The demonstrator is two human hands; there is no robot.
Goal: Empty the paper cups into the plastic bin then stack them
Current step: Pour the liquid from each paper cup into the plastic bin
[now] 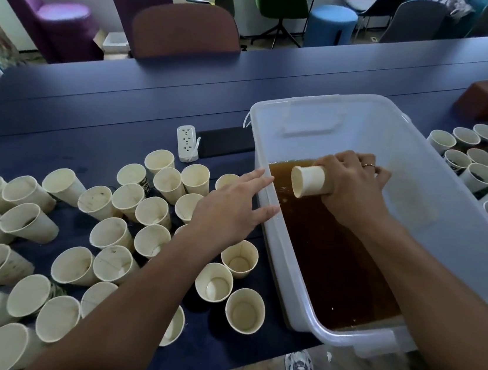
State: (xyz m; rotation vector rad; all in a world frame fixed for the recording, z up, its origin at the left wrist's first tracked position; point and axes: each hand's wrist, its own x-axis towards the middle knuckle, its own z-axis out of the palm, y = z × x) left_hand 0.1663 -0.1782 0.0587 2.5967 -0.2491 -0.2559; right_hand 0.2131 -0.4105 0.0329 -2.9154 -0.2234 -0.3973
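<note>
Over the bin (pixel 394 148), above its brown liquid, my right hand (pixel 356 189) grips a cup (pixel 309 180) round its base end, tipped on its side with the mouth facing left toward the bin's left wall. Nothing pours from it that I can see, so I judge it drained or nearly so. My left hand (pixel 233 211) lies with straight fingers, holding nothing, fingertips touching the bin's left rim.

Left of the bin, emptied cups (pixel 114 233) crowd the table (pixel 124 99), some upright, many leaning or lying; none are stacked yet. Right of the bin stand more cups (pixel 480 177), upright, several with something dark inside, so I judge those still need emptying.

A cup like this should be light and thin-walled, soft enough to buckle if squeezed, and likely damp and a little slick inside. Holding round the lower wall, as I do now, seems safest; the rolled rim is the stiffer part for nesting. The bin looks heavy with liquid and would slosh if shoved.

Beyond the bin's left corner lies a white power strip (pixel 187 144). One cup left of the bin shows dark print, too small to read; I see no other legible writing.
</note>
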